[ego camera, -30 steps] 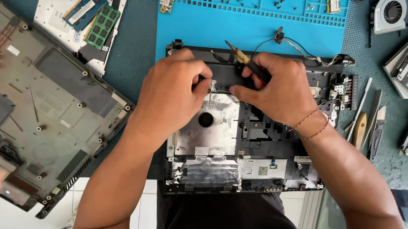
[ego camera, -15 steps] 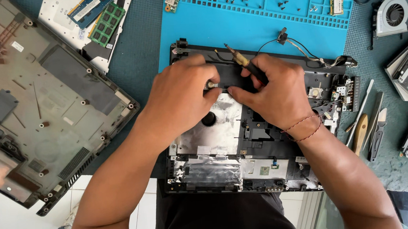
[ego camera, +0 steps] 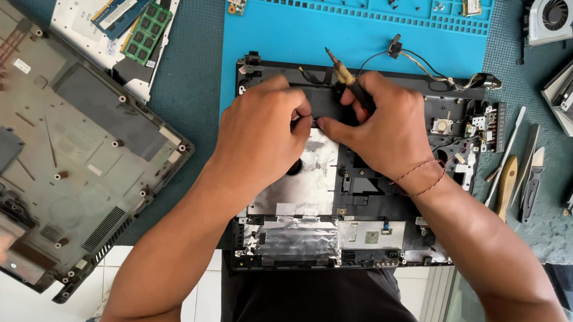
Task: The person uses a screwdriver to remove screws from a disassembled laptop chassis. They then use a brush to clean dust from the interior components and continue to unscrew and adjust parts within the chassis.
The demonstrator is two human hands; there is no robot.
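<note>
While both hands pinch at a laptop chassis [ego camera: 344, 197], right hand [ego camera: 382, 123] fingers grip a screwdriver [ego camera: 352, 84]; left hand [ego camera: 264, 132] fingers close on a black strip [ego camera: 326, 103]; freeing it likely needs care.

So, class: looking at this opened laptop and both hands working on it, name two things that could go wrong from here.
The screwdriver in the right hand sits close to thin loose wires; a slip might nick them. The laptop chassis overhangs the mat's near edge, so pressure from the left hand might tip it.
</note>
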